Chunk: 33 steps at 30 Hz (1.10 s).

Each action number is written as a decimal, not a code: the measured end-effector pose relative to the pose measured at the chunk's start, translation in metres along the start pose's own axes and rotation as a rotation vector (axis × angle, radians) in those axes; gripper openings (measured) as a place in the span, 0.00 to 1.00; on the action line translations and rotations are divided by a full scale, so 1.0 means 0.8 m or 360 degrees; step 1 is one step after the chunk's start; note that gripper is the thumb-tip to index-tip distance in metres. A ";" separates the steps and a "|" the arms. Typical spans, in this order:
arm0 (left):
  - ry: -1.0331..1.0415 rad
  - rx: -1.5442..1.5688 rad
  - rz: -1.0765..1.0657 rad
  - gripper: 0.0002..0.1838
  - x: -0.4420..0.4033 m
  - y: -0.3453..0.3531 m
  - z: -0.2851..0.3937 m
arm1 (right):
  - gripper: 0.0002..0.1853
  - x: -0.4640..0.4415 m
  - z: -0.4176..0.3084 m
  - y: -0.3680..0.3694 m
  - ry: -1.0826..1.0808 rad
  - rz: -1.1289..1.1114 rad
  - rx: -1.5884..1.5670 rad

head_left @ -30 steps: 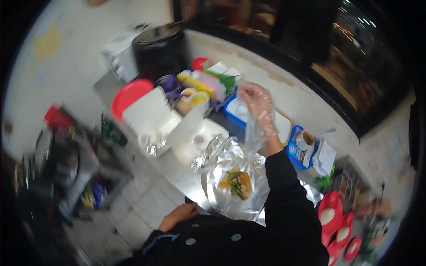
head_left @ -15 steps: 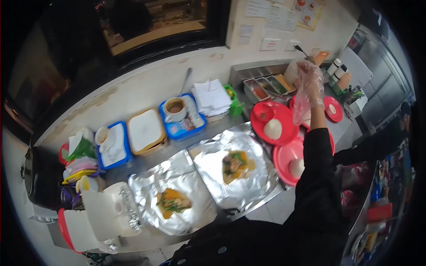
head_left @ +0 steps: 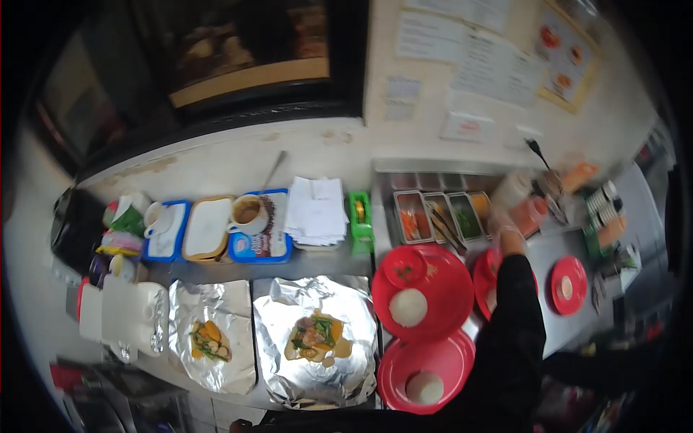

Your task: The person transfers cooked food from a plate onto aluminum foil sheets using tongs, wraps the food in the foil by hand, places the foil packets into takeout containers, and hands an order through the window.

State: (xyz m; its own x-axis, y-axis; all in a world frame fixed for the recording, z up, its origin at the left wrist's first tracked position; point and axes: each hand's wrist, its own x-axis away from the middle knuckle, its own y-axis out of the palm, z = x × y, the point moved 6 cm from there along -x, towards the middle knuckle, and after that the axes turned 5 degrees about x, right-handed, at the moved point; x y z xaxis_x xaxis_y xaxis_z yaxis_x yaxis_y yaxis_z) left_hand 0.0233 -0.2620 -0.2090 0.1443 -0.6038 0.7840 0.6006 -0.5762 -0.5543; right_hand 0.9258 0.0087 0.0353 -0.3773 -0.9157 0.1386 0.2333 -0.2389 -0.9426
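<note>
My right hand (head_left: 505, 232), in a clear plastic glove, reaches beside the right end of the metal topping trays (head_left: 468, 215), above a red plate (head_left: 530, 285) and near a pinkish bottle (head_left: 533, 209). Its fingers are blurred, so any hold is unclear. A sliver of skin at the bottom edge seems to be my left hand (head_left: 240, 427); its fingers are hidden. Two foil sheets (head_left: 278, 375) (head_left: 242, 303) bear vegetables with pale pieces. Two red plates (head_left: 456, 299) (head_left: 390, 382) hold mounds of rice.
Along the wall stand blue-rimmed tubs (head_left: 263, 252), a cup (head_left: 249, 214), white papers (head_left: 316, 213) and a green tape dispenser (head_left: 361, 224). Open white boxes (head_left: 130, 310) lie left. Another red plate (head_left: 576, 303) and stacked cups (head_left: 603, 202) are at right.
The view has swung right, from the boxes and foil to the trays and red plates. My gloved right hand has gone from above the tubs to beside the topping trays, now lower.
</note>
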 end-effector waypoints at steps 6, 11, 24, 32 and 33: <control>0.0227 -0.0276 0.0076 0.18 0.032 0.024 -0.001 | 0.10 -0.012 0.001 0.032 -0.0349 0.0220 0.0094; 0.0304 0.0324 -0.0020 0.09 0.037 0.021 0.034 | 0.06 -0.011 0.020 0.027 0.0113 0.0417 -0.0168; 0.0023 0.0884 -0.0189 0.13 -0.030 0.030 -0.015 | 0.08 0.242 -0.355 -0.156 -0.0534 -0.0263 -0.2300; 0.0156 0.0823 -0.0099 0.13 -0.017 0.000 -0.075 | 0.08 0.292 -0.485 -0.088 -0.0586 -0.0195 -0.1515; 0.0010 0.0816 -0.0069 0.13 -0.012 -0.003 -0.091 | 0.07 0.293 -0.486 -0.091 -0.0543 -0.0120 -0.1498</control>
State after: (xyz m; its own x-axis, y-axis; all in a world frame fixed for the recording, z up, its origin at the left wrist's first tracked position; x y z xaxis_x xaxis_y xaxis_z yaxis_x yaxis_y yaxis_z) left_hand -0.0366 -0.2949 -0.2352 0.1070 -0.5899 0.8004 0.9147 -0.2572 -0.3118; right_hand 0.4721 -0.0631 0.0183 -0.0501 -0.9876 0.1488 -0.6399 -0.0826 -0.7640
